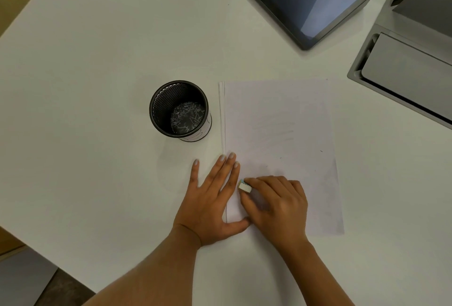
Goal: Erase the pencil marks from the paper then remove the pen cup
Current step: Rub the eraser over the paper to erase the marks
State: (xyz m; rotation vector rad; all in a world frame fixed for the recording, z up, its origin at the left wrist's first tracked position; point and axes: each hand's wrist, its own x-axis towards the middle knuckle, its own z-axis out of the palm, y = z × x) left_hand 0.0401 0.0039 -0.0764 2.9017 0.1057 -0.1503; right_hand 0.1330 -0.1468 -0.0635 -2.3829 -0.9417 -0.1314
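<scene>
A white sheet of paper (pixel 281 122) lies on the white table, with faint grey pencil marks (pixel 276 129) near its middle. My left hand (pixel 210 198) presses flat with fingers spread on the paper's lower left edge. My right hand (pixel 276 203) rests on the paper's lower part and pinches a small white eraser (pixel 244 186) against the sheet, close to my left fingertips. A black mesh pen cup (pixel 179 110) stands upright to the left of the paper, with no pens in it.
A dark tablet (pixel 308 0) lies at the back right of the white table (pixel 97 61). A grey metal tray or device (pixel 403 71) sits at the right edge. The table's left edge runs diagonally, with floor beyond.
</scene>
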